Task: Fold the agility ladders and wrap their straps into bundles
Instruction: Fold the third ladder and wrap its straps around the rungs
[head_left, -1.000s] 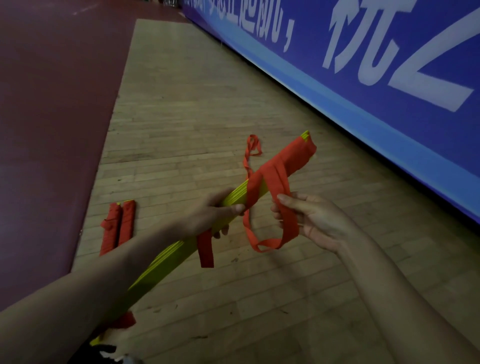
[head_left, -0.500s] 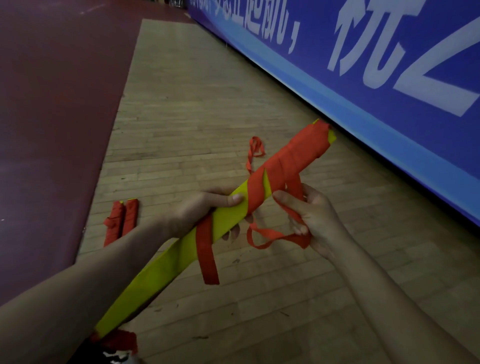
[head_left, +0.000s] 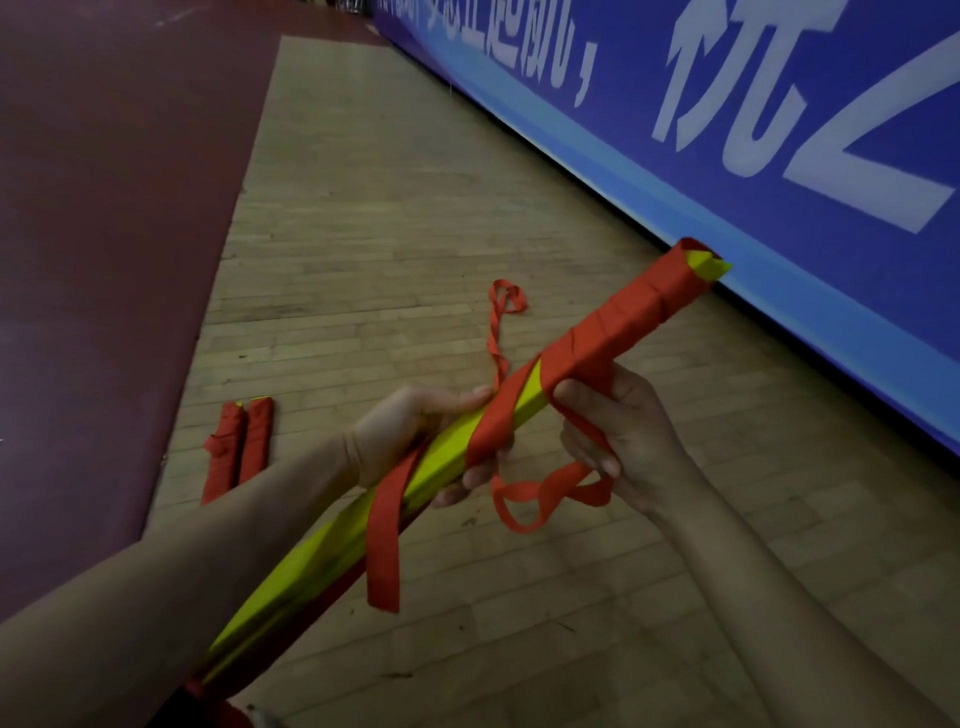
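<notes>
at mid ladder stack (head_left: 311, 561), gripping w/ left hand (head_left: 410, 426); pinching red strap (head_left: 550, 488) w/ right hand (head_left: 634, 431) just under stack. held over wood floor (head_left: 415, 208); wrapped bundles (head_left: 239, 447) left of stack, blue banner (head_left: 779, 130) beyond.

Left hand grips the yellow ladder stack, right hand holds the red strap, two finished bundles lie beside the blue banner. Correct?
No: the head view shows the two finished bundles at the left, beside the dark red mat, away from the blue banner. The left hand does grip the yellow ladder stack; the right hand holds the red strap.
</notes>
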